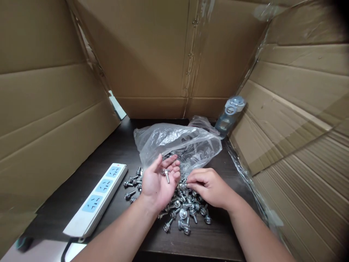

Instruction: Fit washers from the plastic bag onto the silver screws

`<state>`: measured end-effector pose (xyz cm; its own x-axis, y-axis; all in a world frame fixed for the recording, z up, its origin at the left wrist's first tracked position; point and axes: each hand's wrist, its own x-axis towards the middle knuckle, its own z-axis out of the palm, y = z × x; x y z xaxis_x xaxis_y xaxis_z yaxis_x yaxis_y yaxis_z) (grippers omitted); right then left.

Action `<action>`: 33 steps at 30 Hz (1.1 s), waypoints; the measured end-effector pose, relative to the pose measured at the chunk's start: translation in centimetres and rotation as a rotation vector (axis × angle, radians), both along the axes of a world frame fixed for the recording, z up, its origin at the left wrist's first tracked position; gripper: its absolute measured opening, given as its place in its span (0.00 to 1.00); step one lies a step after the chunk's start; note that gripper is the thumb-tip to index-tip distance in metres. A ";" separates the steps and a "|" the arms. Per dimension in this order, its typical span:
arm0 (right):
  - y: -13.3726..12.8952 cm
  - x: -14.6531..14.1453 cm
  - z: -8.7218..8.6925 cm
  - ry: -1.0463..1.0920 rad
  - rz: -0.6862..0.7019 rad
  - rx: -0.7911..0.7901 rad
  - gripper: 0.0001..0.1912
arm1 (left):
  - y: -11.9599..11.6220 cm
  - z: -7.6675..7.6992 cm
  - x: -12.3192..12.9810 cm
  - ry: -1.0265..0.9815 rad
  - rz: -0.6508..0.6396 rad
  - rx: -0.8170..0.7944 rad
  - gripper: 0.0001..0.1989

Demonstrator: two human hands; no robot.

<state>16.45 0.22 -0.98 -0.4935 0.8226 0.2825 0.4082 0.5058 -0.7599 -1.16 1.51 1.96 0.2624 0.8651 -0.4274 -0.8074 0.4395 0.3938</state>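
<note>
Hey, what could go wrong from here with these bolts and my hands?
At least one bolt lies loose on the open left hand and might slide off if it tilts. The right hand is at the loose pile; a nudge could scatter bolts off the table or toward the power strip.
</note>
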 end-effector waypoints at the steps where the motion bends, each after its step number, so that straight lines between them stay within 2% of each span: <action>1: 0.1 -0.2 -0.5 -0.022 -0.009 0.023 0.07 | 0.0 0.1 0.0 -0.030 0.015 -0.008 0.19; 4: 0.4 -0.2 -1.4 -0.118 -0.047 0.056 0.07 | -0.2 0.2 0.0 -0.121 0.051 -0.024 0.24; 7: 0.1 0.1 -1.1 -0.133 -0.098 0.095 0.06 | -0.2 0.2 0.0 -0.162 0.069 -0.032 0.31; 10: -0.7 -0.2 0.1 0.061 -0.157 0.142 0.06 | -0.3 0.2 0.0 -0.168 0.052 -0.016 0.36; 12: -1.5 -1.1 0.8 0.226 -0.150 0.142 0.06 | -0.5 0.1 0.2 -0.162 0.028 0.007 0.37; 14: -2.1 -2.4 1.0 0.290 -0.133 0.113 0.06 | -0.9 -0.1 0.4 -0.145 -0.011 0.023 0.37; 17: -2.6 -4.2 0.7 0.214 -0.204 0.113 0.08 | -1.5 -0.6 0.7 -0.116 -0.087 0.043 0.36; 20: -2.6 -4.6 0.5 0.153 -0.217 0.177 0.06 | -1.6 -0.9 0.9 -0.104 -0.128 0.083 0.37; 23: -2.4 -3.8 0.8 0.221 -0.194 0.265 0.09 | -1.4 -0.9 1.1 -0.057 -0.149 0.099 0.33; 26: -2.0 -2.7 1.1 0.272 -0.197 0.359 0.15 | -1.3 -0.8 1.3 0.112 -0.136 0.095 0.20; 28: -1.7 -2.1 1.2 0.229 -0.214 0.408 0.15 | -1.5 -1.0 1.3 0.246 -0.161 0.166 0.12; 31: -1.3 -1.7 1.1 0.149 -0.219 0.446 0.12 | -1.7 -1.6 1.1 0.383 -0.272 0.295 0.15; 33: -1.2 -1.6 1.2 0.146 -0.198 0.446 0.11 | -1.7 -1.8 0.9 0.415 -0.315 0.311 0.16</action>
<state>14.87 -0.99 0.18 -0.2695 0.6798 0.6821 0.4345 0.7179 -0.5439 -0.29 -0.20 0.18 0.3916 0.8736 -0.2888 -0.4087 0.4464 0.7960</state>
